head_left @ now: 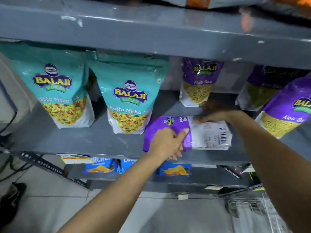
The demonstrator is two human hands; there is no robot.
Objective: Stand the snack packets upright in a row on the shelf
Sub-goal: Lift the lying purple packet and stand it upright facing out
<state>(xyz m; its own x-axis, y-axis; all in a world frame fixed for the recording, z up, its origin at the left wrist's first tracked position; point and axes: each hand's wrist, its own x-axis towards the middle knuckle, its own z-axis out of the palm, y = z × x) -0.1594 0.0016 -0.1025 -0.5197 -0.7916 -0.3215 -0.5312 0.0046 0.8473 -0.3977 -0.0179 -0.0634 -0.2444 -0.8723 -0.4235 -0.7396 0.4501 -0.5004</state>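
Observation:
A purple Aloo Sev packet lies flat on its side on the grey shelf, back label up. My left hand grips its purple left end, thumb on top. At the packet's far top edge rests my right hand, fingers on it. Two teal Khatta Mitha packets stand upright to the left. Three purple Aloo Sev packets stand behind and to the right: one at the back, one further right and a leaning one at the right edge.
The shelf above hangs low over the packets. Blue chip packets lie on the shelf below. A wire basket stands on the tiled floor at lower right, and a dark shoe at lower left.

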